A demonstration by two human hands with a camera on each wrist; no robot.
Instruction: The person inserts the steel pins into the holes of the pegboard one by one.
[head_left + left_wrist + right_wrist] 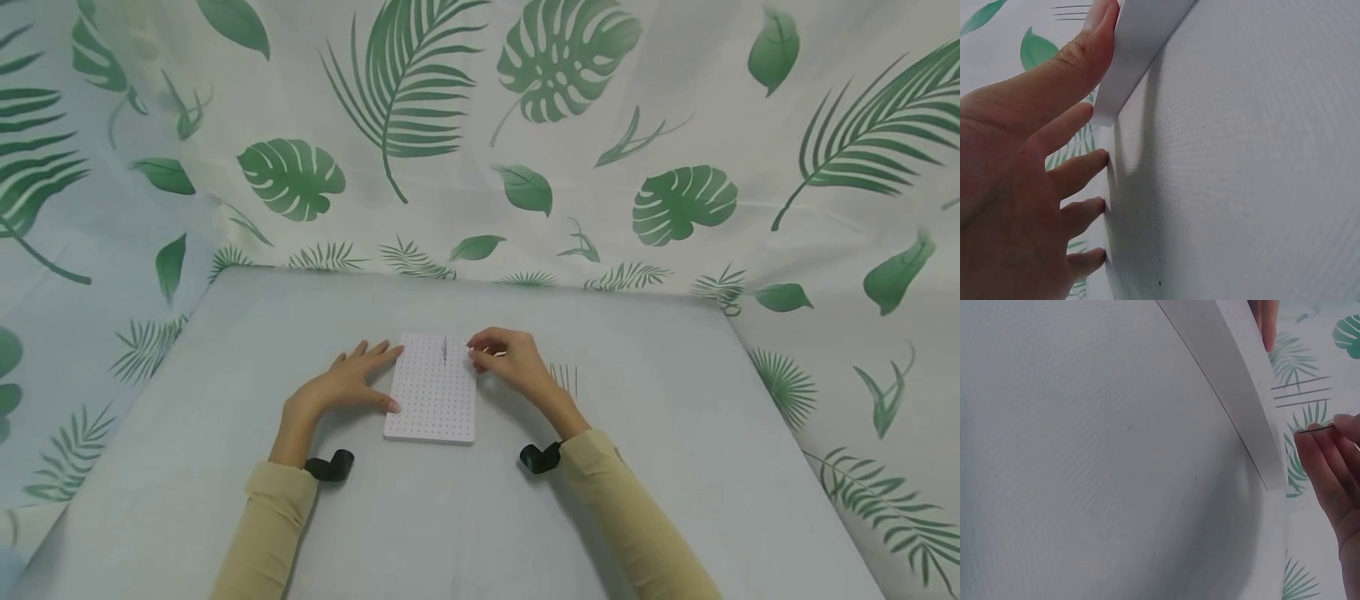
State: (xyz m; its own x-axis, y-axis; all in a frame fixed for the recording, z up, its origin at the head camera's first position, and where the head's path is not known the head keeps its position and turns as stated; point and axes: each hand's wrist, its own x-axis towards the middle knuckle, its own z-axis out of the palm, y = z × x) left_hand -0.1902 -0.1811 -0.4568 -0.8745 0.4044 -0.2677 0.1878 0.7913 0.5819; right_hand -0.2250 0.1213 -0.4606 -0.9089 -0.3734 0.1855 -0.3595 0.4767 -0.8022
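A white board [431, 392] with a grid of small holes lies on the table. Several thin dark pins [445, 350] stand up from its far part; three of these standing pins [1301, 397] show in the right wrist view. At the board's left edge my left hand [347, 382] rests with fingers spread, its thumb [1094, 37] against the side. My right hand [510, 354], over the far right edge, pinches one thin dark pin [1316, 429] between thumb and fingertips. That pin is above the board's surface, apart from the standing ones.
Several more thin dark pins [567, 379] are on the table to the right, partly hidden behind the right wrist. The pale table [450, 517] meets a leaf-patterned cloth [450, 217] at its back and sides. Black wrist cameras [341, 465] sit at both cuffs.
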